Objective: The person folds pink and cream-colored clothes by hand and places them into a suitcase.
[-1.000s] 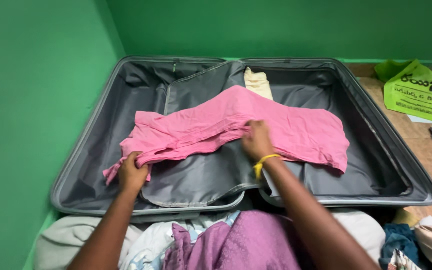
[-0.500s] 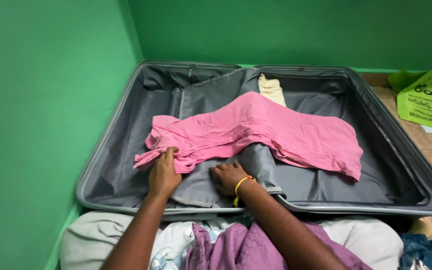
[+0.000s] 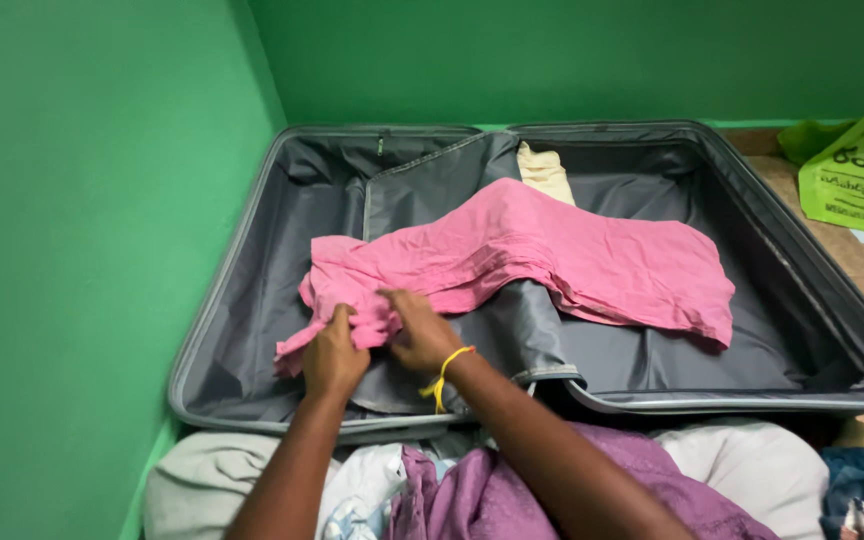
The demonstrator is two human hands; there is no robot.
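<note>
- The left hand is closed on the near left end of the pink garment, bunching the cloth under its fingers.
- The right hand, with a yellow band at the wrist, sits just beside the left hand and touches the same bunched end; its fingers seem to pinch the fabric, though the grip is partly hidden.
- The garment stretches away from both hands to the right, draped over the grey divider flap of the open grey suitcase.
- Beyond the hands, a cream cloth peeks out behind the garment.
- Nearer than the hands, purple fabric and pale clothes lie outside the suitcase rim.
- Far right of the hands lies a green bag.
</note>
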